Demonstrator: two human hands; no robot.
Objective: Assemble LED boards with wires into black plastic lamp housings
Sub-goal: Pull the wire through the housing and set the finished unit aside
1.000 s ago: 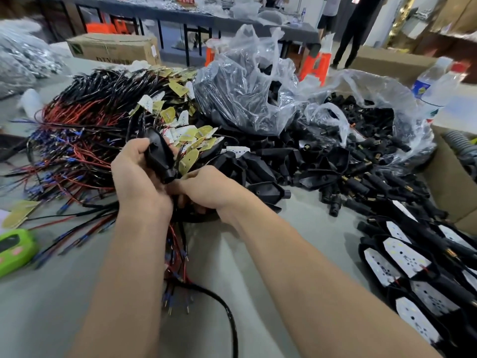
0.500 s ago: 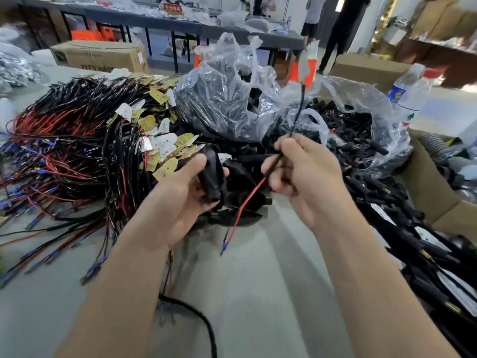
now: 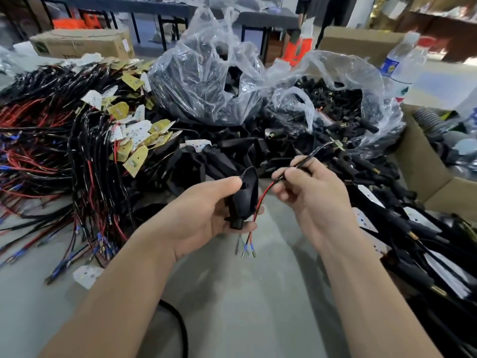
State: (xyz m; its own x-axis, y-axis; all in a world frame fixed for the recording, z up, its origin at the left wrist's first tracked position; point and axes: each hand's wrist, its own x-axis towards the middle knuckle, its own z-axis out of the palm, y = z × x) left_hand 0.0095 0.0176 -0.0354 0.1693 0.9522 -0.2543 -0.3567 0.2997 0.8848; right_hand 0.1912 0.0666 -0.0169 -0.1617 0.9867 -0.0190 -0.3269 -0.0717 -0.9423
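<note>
Small assembly workshop, factory-floor type. Grey worktable (image 3: 245,293) buried in bulk parts: heap of wired LED boards (image 3: 124,140), clear bags (image 3: 219,47) stuffed with black housings (image 3: 224,156) (loose, unsorted). Cardboard cartons (image 3: 82,43) around, long tables (image 3: 144,5) behind, people (image 3: 331,14) standing there.

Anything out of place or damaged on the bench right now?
One white LED board lies alone on the grey table beside the left forearm, apart from the board pile. The left hand holds a black housing and the right hand pinches a red-and-black wire; no damage shows.
</note>
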